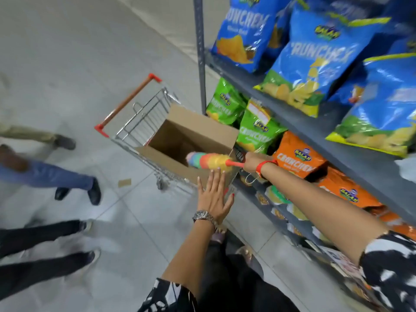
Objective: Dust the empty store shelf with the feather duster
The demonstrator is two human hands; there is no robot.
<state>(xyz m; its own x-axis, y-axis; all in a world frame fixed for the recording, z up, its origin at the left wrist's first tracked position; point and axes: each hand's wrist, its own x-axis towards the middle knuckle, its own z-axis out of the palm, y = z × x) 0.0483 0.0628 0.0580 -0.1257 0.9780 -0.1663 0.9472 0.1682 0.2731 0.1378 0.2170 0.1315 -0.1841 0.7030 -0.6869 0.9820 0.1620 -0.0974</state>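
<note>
From the head view, your right hand (251,162) is closed around the orange handle of the feather duster (208,160), whose head hangs over the cardboard box (191,131) in the cart (144,118). Your left hand (213,195) is open and holds nothing. You are only fetching — next, find an empty shelf; the rack (315,129) shown is full of chip bags (315,59), and people's legs (56,176) stand near.

Feather duster (208,161): rainbow-banded fluffy head, orange handle, lying roughly horizontal. Head over the open cardboard box (186,140). Handle end points toward the grey store shelf (315,129).
</note>
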